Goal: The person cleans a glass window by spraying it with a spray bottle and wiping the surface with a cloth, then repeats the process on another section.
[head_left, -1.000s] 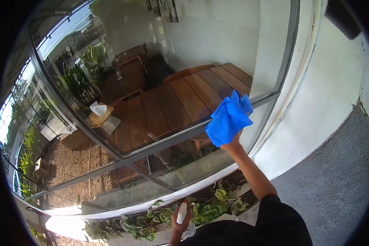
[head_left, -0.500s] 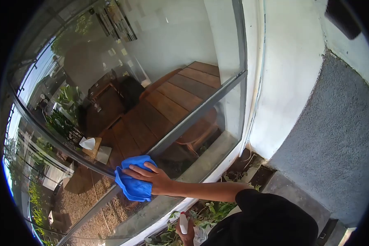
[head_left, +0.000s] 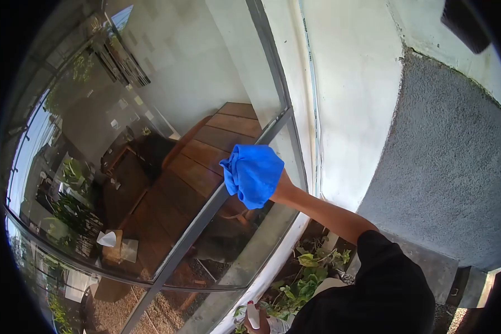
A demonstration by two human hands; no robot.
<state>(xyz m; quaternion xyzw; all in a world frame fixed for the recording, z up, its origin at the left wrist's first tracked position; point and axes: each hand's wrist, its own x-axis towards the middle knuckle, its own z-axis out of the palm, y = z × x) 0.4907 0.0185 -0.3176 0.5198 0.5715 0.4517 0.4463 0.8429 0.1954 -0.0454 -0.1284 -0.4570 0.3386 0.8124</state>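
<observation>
My right hand (head_left: pixel 283 186) holds a bunched blue cloth (head_left: pixel 253 173), which hides nearly all of its fingers. The cloth lies over the dark window frame bar (head_left: pixel 197 222) and overlaps the glass pane (head_left: pixel 189 67) above it. Down at the bottom edge, my left hand (head_left: pixel 259 325) is wrapped round a spray bottle (head_left: pixel 253 315) with a white head and a red tip. Part of that hand and most of the bottle are cut off or hidden.
Behind the glass are a wooden table (head_left: pixel 206 136) and chairs. A white wall (head_left: pixel 350 100) and a rough grey wall section (head_left: pixel 445 150) stand to the right. Green plants (head_left: pixel 312 278) grow below the window, beside a concrete ledge (head_left: pixel 414 267).
My right hand and the cloth have moved up and right along the frame bar, and the cloth now covers the fingers. The view has shifted. My left hand still holds the bottle.
</observation>
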